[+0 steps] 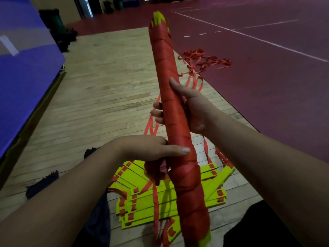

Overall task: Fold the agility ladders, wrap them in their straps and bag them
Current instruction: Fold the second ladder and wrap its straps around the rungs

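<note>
Right hand (194, 111) grips the strap-wrapped ladder bundle (167, 77) at mid-length, fingers curled round it. The left hand (151, 148) clasps it lower down, thumb across. It tilts above loose yellow rungs (140, 198) fanned on the wooden floor (89, 104).

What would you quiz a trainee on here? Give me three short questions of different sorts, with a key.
1. True or false: the strap-wrapped ladder bundle is lying flat on the wooden floor.
2. The left hand and the right hand both grip the bundle. Which one holds it further up? A: left. B: right. C: they are level.
3. Fill in: the loose rungs on the floor beneath the bundle are ____ in colour.

Key: 1 false, it is held up off the floor; 2 B; 3 yellow.
</note>
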### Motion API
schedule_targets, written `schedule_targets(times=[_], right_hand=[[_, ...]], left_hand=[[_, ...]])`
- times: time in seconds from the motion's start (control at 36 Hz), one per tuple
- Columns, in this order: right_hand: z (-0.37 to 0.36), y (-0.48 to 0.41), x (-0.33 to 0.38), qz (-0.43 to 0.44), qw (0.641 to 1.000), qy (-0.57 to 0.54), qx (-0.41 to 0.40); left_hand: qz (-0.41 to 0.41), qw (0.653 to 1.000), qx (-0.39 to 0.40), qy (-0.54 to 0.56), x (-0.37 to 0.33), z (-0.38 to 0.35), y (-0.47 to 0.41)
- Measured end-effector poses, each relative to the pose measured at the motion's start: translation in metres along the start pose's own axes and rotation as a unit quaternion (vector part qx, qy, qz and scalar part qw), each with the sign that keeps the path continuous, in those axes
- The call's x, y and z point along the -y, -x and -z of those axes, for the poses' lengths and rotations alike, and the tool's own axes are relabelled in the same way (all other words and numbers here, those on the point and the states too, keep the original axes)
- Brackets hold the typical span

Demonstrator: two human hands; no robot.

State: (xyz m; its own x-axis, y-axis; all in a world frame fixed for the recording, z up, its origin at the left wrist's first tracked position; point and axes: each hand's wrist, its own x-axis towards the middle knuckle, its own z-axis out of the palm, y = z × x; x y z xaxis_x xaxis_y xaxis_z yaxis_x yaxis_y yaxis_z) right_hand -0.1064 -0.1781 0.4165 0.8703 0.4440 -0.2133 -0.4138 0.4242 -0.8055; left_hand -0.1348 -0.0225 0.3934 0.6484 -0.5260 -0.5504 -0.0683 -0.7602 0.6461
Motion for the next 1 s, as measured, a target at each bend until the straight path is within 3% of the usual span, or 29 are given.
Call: schedule_targets(times=[0.06,0.14,0.28,0.39,0.47,0.56,0.69,0.83,1.0], right_hand=[[0.0,0.003,0.002,0.005,0.998,0.057,-0.011],[0.002,0.003,0.0,0.023,0.993,0.108,-0.038],[0.002,-0.009,-0.008,0.1,0.968,0.168,-0.155],[0.001,-0.012,-0.009,0.098,0.968,0.167,-0.159],[0.002,-0.008,-0.003,0.084,0.98,0.13,-0.127],[0.008,-0.005,0.001,0.066,0.992,0.068,-0.078],[0.003,-0.005,0.0,-0.027,0.998,0.043,0.037],[0.001,-0.006,0.0,-0.013,0.998,0.055,0.007],[0.006,-0.008,-0.001,0.022,0.996,0.088,-0.026]], left_hand=[[0.029,0.996,0.008,-0.078,0.004,0.006,0.001],[0.026,0.996,0.009,-0.091,0.012,0.009,0.001],[-0.007,0.99,-0.11,-0.09,0.012,-0.001,-0.009],[-0.012,0.978,-0.191,-0.08,0.015,-0.006,-0.018],[-0.027,0.984,-0.176,0.024,0.018,0.0,-0.016],[-0.085,0.982,-0.104,0.135,0.013,0.004,-0.009],[-0.128,0.965,-0.024,0.227,0.004,-0.001,0.0],[-0.073,0.97,0.021,0.231,0.008,0.003,-0.001],[-0.004,0.998,0.0,0.056,0.018,0.01,0.003]])
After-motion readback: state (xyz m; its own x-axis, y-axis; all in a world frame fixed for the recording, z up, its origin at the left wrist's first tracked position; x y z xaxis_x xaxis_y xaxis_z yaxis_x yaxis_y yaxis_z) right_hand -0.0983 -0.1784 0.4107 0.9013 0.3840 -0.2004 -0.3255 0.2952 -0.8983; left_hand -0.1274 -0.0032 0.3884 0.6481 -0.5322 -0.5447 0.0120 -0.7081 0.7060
